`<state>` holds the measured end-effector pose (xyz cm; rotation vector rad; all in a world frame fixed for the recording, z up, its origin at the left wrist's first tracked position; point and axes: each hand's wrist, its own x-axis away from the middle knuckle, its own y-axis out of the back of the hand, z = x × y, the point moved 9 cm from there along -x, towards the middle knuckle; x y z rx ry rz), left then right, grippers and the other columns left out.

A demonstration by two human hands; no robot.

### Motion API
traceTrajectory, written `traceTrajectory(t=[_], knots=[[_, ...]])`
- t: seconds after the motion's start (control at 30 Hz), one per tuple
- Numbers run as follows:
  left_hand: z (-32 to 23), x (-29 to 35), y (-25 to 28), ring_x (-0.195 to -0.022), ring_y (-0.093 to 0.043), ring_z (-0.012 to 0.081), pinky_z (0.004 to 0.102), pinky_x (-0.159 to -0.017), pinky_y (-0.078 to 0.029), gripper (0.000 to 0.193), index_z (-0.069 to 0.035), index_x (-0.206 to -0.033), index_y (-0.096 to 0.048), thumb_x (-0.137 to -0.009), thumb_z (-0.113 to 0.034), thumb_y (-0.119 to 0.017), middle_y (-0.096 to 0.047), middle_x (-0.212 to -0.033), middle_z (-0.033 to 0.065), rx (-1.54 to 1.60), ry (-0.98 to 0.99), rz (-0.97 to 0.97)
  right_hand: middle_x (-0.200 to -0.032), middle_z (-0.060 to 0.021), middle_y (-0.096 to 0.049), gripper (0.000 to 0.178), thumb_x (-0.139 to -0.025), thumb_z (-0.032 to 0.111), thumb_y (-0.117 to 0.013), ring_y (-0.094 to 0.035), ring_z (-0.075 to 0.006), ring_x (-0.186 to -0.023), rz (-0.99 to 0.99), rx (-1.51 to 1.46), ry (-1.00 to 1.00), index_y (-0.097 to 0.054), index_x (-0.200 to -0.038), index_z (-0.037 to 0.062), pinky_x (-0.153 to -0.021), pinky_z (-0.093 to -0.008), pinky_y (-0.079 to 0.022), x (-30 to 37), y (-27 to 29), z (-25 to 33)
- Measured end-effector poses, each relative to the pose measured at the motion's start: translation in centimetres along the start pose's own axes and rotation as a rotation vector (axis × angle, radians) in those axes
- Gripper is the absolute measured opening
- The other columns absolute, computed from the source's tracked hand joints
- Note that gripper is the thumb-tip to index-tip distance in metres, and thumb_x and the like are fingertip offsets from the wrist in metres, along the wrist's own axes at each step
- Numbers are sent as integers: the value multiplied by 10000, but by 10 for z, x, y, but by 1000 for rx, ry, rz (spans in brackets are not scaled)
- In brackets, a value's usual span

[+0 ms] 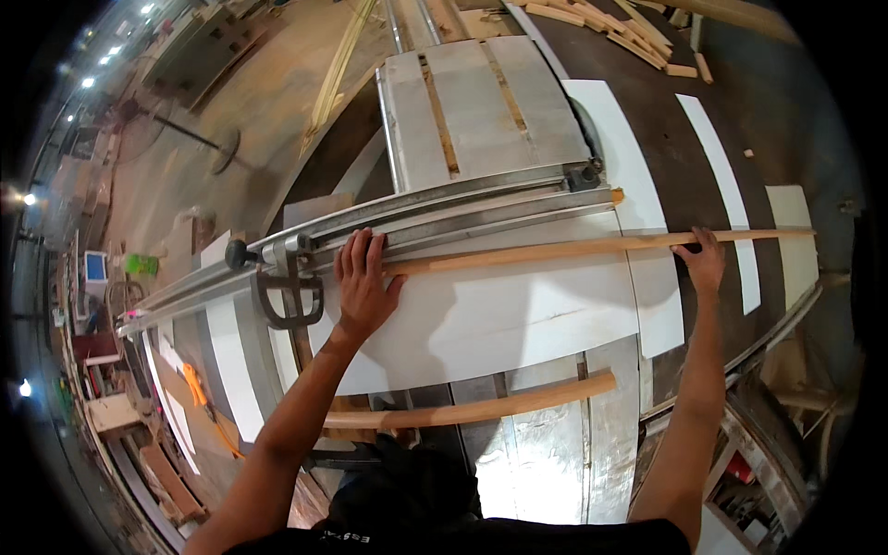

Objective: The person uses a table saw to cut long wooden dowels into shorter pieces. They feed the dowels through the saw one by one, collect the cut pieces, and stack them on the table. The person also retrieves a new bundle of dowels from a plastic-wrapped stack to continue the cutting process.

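A long, slim wooden strip [518,252] lies along the near side of a metal fence [453,205], across a white panel [490,319] on the saw table. My left hand [363,287] rests over the strip's left end, its fingers reaching onto the fence and its thumb on the near side. That end is hidden under the hand. Farther right, my right hand [703,262] pinches the strip between thumb and fingers. A second wooden strip [499,410] lies nearer to me, below the panel. Beside my left hand sits a metal stop with a dark looped handle [289,301].
A slotted metal sliding table [481,111] stands beyond the fence. White board strips [717,176] lie on the dark surface at right, and several wood offcuts [615,26] at the far right. An orange-handled tool with a cord [196,384] lies at left. A floor stand [225,151] stands far left.
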<state>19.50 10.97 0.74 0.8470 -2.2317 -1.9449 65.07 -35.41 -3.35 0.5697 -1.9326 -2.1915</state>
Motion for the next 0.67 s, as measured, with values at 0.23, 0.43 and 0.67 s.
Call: traceTrajectory(t=[0.23,0.43,0.67], knots=[[-31,-26,-28,-1330,-352,341,585,-1110,-188,979,-119,-1475,-408,-703,-527,-850,-405,-1357,158,-47,82,50,-1343,-93,-643,676,-650,372,-915,-602,-285,-1236,85,-102,34,-711,-1242,116,-1047,-464,-487,-40,-10,26],[-83,-43,-43,-1219,-457,319,517,-1087,-280,904,-46,-1384,-473,-696,-514,-826,-498,-1266,135,41,-69,-35,-1285,-120,-671,627,-686,307,-912,-625,-301,-1198,173,-78,105,-704,-1222,56,-1021,-440,-498,-39,-6,80],[-87,-40,-46,-1213,-450,288,516,-1068,-295,905,-56,-1382,-468,-684,-501,-832,-478,-1278,122,28,-84,-13,-1335,-158,-640,653,-750,322,-887,-591,-271,-1257,109,-217,218,-658,-1289,31,-1088,-407,-445,-51,-38,16]])
